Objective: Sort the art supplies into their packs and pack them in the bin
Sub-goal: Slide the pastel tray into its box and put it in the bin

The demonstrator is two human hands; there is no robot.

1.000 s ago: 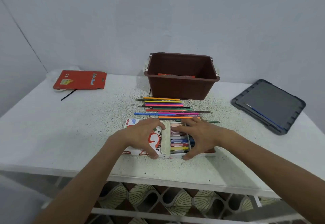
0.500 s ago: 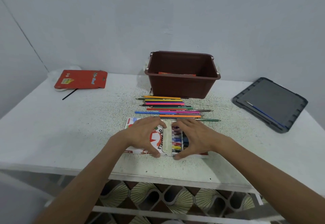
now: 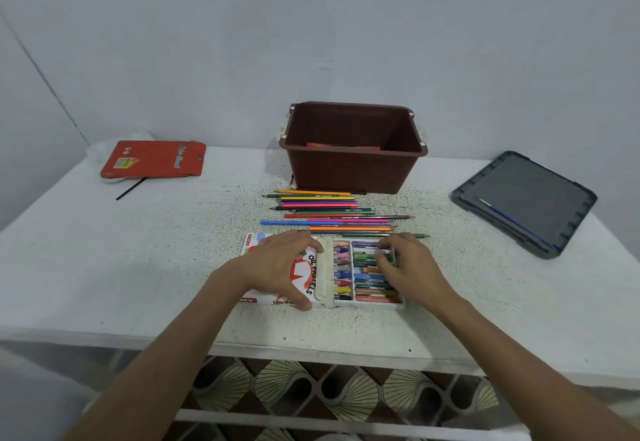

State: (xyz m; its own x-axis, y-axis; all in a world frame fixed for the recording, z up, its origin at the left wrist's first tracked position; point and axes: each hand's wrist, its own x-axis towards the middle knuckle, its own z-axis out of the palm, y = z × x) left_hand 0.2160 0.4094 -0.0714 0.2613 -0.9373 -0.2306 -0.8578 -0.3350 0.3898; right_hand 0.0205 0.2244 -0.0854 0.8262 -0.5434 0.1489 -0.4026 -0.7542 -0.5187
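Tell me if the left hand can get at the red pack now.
Probably yes. The left hand grips the pastel box, but only bare table lies between it and the red pack at back left; it must let go and stretch.
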